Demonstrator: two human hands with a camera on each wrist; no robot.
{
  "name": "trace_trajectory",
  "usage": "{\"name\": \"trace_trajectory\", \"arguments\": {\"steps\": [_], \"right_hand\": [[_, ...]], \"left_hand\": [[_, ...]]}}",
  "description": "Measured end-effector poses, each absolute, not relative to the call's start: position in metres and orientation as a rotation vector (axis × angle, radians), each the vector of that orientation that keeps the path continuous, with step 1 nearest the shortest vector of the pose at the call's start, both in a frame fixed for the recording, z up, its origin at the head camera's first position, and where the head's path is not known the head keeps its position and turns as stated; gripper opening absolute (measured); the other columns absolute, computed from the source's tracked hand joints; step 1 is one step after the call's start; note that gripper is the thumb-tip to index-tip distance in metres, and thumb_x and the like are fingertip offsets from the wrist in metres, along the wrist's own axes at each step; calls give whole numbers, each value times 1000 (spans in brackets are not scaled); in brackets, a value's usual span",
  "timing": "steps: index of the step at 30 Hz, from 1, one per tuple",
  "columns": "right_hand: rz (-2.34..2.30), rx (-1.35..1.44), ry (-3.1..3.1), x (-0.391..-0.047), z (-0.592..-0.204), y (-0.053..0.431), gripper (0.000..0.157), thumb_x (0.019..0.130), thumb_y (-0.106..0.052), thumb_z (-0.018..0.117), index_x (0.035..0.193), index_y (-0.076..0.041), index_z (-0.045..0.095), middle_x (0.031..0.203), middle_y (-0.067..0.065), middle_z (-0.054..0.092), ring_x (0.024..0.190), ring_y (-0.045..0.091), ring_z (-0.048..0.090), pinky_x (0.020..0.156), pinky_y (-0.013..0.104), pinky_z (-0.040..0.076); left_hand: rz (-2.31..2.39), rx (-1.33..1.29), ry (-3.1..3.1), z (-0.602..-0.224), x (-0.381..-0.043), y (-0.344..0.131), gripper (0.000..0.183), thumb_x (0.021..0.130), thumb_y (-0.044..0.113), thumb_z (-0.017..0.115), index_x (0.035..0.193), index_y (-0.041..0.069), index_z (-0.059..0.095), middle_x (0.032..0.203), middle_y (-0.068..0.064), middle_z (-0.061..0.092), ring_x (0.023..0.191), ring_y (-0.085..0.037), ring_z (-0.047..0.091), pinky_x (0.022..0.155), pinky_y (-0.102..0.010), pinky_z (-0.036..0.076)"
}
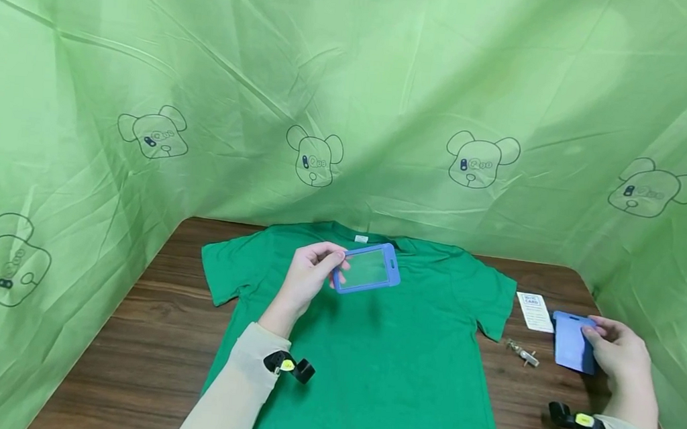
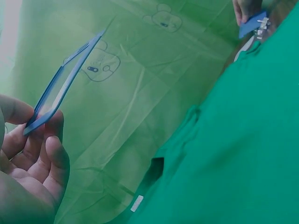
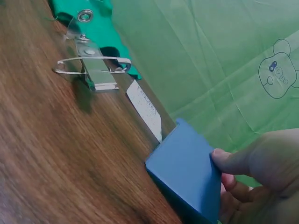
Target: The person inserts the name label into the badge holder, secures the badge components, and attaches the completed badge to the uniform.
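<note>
Above the green T-shirt, my left hand (image 1: pixel 310 276) pinches one end of a blue badge holder frame (image 1: pixel 392 265) with a clear window. In the left wrist view the frame (image 2: pixel 70 88) appears almost edge-on between thumb and fingers. At the table's right side my right hand (image 1: pixel 622 351) pinches a flat blue badge cover (image 1: pixel 571 343) by its right edge. Beside that cover lie a printed white card (image 1: pixel 534 312) and a metal badge clip with a safety pin (image 1: pixel 523 353). The right wrist view shows the clip (image 3: pixel 93 65) up close, its clear strap carrying a snap.
The green T-shirt (image 1: pixel 393 353) lies spread across the middle of the brown wooden table (image 1: pixel 133 346), collar toward the back. Green cloth walls (image 1: pixel 390 77) printed with bear faces enclose the back and sides.
</note>
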State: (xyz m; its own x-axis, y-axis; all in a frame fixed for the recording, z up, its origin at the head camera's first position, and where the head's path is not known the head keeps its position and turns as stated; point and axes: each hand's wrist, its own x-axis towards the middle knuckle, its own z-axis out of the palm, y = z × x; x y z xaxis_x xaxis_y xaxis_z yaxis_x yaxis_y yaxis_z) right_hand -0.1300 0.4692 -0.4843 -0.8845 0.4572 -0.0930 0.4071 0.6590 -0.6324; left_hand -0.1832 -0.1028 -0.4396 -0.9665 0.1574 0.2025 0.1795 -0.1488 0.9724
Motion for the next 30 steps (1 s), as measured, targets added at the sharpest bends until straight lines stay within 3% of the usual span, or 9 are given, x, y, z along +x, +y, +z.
{"name": "trace_trajectory", "arguments": {"steps": [4,10,14,17,19,22,24,26,30], "right_hand": [[1011,-738,-2850,-129,-482,470,50,114,-24,56,147,13,54,125,36,61,109,41,55,76,35,40],[1036,-846,-2957,-124,-478,472,55,113,-29,53,146,16,50,140,45,50,125,57,50,79,43,48],[1028,-895,-2999,-122,-477,474,60,112,-35,54,147,14,50,147,47,42,130,62,45,75,45,54],[1006,-859,-2986,-123,-477,475,61,112,-38,55,147,12,53,146,46,46,130,62,45,79,48,51],[974,-802,-2948,-125,-477,475,60,111,-38,57,146,11,56,136,40,58,122,53,52,80,44,46],[971,-691,-2844,-127,-480,473,57,109,-38,64,142,8,63,101,5,74,100,19,63,79,34,42],[993,-596,-2775,-128,-481,470,54,107,-37,69,139,6,66,89,-23,67,86,-4,57,72,24,41],[1041,-506,-2717,-129,-483,467,51,105,-35,74,136,5,68,86,-40,56,79,-17,51,68,16,41],[1075,-362,-2656,-131,-483,458,45,103,-30,77,133,3,70,89,-45,55,80,-20,54,67,12,42]], "left_hand": [[-2341,-408,-2038,-439,-183,-104,32,110,12,66,117,-19,69,86,-4,78,65,-13,71,59,-25,56],[-2331,-405,-2054,-440,-183,-104,32,110,14,66,116,-18,70,87,-5,78,65,-13,71,59,-25,56],[-2327,-403,-2055,-440,-184,-104,31,110,14,67,114,-16,71,90,-17,78,65,-14,71,59,-25,57],[-2326,-397,-2055,-440,-184,-103,24,110,15,67,110,-8,75,93,-26,76,65,-15,72,59,-26,57],[-2326,-394,-2058,-440,-184,-103,22,110,15,67,108,-5,77,95,-32,74,65,-15,71,59,-26,57],[-2322,-400,-2068,-440,-184,-103,26,110,15,66,110,-9,75,98,-37,72,65,-15,71,60,-27,57],[-2319,-403,-2074,-440,-184,-103,30,111,15,66,113,-14,73,98,-38,72,65,-14,71,60,-27,57],[-2318,-404,-2078,-440,-183,-102,32,111,15,65,115,-16,71,98,-37,72,65,-14,71,60,-26,56],[-2330,-395,-2078,-440,-183,-101,32,111,14,65,115,-17,70,95,-31,75,65,-13,71,59,-25,56]]}}
